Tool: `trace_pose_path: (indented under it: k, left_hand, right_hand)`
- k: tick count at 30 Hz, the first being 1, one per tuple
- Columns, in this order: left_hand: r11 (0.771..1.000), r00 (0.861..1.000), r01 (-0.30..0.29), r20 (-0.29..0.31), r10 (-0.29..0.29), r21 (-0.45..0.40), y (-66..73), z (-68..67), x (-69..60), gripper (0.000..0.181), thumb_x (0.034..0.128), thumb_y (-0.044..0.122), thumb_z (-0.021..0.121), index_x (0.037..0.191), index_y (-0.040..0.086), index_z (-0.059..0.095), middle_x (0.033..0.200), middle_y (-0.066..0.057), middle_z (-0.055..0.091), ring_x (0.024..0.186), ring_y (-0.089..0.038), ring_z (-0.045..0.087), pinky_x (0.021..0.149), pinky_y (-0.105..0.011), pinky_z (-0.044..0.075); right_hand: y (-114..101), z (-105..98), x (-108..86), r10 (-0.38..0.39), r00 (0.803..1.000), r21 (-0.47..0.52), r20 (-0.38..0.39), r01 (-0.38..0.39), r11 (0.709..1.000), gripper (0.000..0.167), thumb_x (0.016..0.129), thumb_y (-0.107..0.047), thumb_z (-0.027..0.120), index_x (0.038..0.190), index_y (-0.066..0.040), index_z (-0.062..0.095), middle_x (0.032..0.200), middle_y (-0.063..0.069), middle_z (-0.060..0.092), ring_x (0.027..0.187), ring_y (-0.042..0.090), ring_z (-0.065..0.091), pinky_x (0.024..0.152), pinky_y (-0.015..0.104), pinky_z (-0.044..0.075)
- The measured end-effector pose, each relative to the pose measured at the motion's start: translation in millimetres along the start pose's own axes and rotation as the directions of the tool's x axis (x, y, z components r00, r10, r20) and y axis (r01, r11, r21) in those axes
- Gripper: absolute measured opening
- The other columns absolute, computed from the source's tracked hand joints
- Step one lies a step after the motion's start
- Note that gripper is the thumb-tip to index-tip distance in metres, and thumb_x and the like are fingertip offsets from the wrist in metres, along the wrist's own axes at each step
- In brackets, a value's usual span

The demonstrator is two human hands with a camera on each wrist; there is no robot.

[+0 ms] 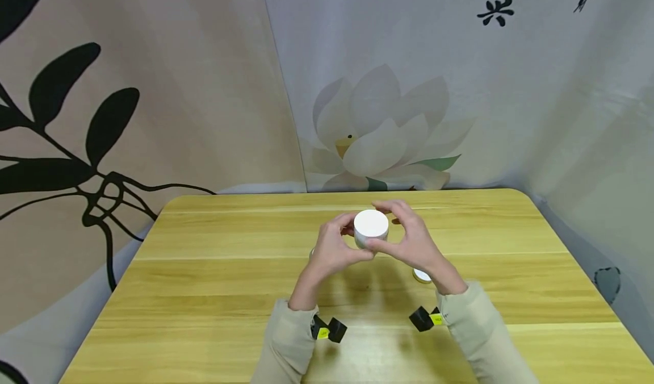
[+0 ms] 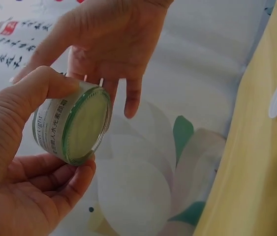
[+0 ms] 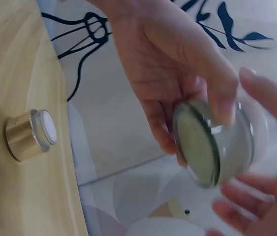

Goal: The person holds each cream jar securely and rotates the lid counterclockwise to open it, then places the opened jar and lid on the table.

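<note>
Left hand (image 1: 333,245) grips jar (image 1: 370,228) at centre frame, right hand (image 1: 413,239) beside it, fingers spread loosely, lid (image 1: 422,276) on table (image 1: 204,293) at lower right

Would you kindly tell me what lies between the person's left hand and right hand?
A white-topped jar lies between the left hand, which holds it, and the right hand; the head view shows this.

Cloth-walled nook, kind unclear: wooden table (image 1: 204,293), hangings (image 1: 204,88) with flower print (image 1: 380,145) and leaf print (image 1: 62,83).
</note>
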State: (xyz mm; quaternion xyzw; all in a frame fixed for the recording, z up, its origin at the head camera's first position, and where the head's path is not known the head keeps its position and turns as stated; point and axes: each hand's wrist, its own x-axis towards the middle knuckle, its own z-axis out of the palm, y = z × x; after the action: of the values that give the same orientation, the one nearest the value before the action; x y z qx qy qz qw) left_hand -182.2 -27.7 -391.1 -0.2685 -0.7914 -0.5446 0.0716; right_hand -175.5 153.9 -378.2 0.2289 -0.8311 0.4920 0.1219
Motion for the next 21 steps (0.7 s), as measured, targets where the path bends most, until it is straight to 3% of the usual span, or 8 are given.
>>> trace_pose_path:
  k: [3,7,12,17,21]
  left_hand:
    - [1.000,1.000,0.018,-0.022,-0.018,0.009,0.4,1.3,-0.1,0.054,0.0631,0.004,0.080,0.113,-0.004,0.061,0.101,-0.011,0.063,0.086,-0.019,0.058,0.076,-0.032,0.053]
    - [1.000,0.999,0.022,-0.032,-0.021,0.007,-0.2,2.0,-0.5,0.051,0.0636,0.006,0.079,0.111,-0.004,0.062,0.099,-0.010,0.064,0.084,-0.019,0.058,0.075,-0.036,0.053]
    - [1.000,0.999,0.002,-0.032,-0.002,0.007,-1.6,1.4,-0.4,0.050,0.0645,0.008,0.079,0.110,-0.004,0.062,0.098,-0.011,0.064,0.083,-0.019,0.058,0.073,-0.035,0.053]
    - [1.000,1.000,-0.009,-0.022,0.009,0.007,-2.6,1.2,-0.4,0.051,0.0649,0.009,0.078,0.111,-0.005,0.062,0.099,-0.012,0.064,0.083,-0.019,0.058,0.073,-0.035,0.054]
    - [1.000,1.000,-0.001,-0.019,0.001,0.007,-2.1,1.3,-0.2,0.052,0.0651,0.008,0.078,0.112,-0.004,0.061,0.100,-0.012,0.064,0.085,-0.020,0.058,0.074,-0.036,0.053]
  right_hand:
    - [-2.1,4.0,-1.8,0.028,0.996,-0.048,-0.080,-0.032,0.998,0.054,0.065,-0.019,0.085,0.109,-0.004,0.057,0.105,0.008,0.056,0.100,0.026,0.051,0.081,0.047,0.042]
    - [-3.6,6.5,-2.5,0.024,0.989,-0.047,-0.145,-0.032,0.998,0.046,0.061,-0.016,0.088,0.095,-0.005,0.060,0.099,0.008,0.056,0.097,0.023,0.052,0.078,0.044,0.043]
    - [-1.6,0.6,-1.6,-0.004,0.997,-0.001,-0.074,0.004,1.000,0.039,0.066,-0.010,0.084,0.100,-0.005,0.066,0.106,0.008,0.058,0.101,0.021,0.052,0.080,0.043,0.044]
    - [3.3,-4.9,-1.4,-0.044,0.998,0.056,0.038,0.042,0.998,0.040,0.077,-0.006,0.074,0.115,-0.005,0.064,0.114,0.009,0.056,0.106,0.022,0.049,0.085,0.052,0.040]
    - [3.7,-2.1,-3.0,-0.035,0.999,0.016,0.032,0.035,0.999,0.050,0.077,-0.011,0.074,0.124,-0.004,0.058,0.119,0.011,0.053,0.108,0.023,0.047,0.085,0.049,0.039]
